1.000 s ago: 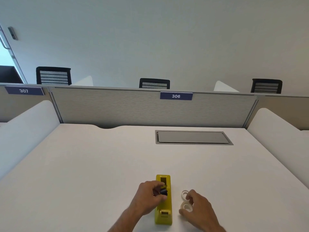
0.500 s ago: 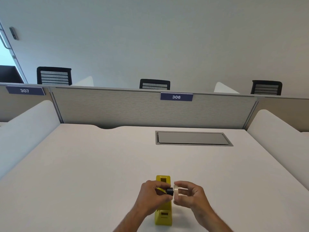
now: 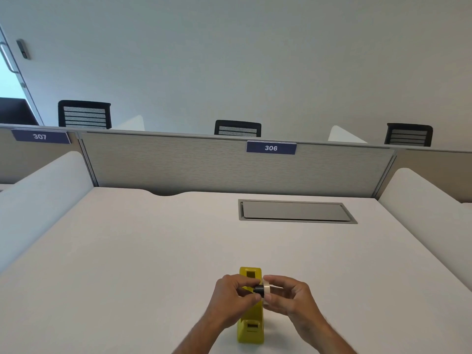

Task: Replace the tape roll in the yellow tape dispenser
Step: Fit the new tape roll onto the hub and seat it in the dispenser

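Centrally, tape dispenser [image 3: 251,325], desk [image 3: 127,264] edges distant.

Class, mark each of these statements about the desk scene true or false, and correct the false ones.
1. The dispenser is yellow. True.
2. The left hand holds a black core. True.
3. The tape roll lies on the desk. False: the right hand holds it up against the core.
4. The panel sign straight ahead reads 305. False: it reads 306.
5. Three chairs show behind the panel. True.
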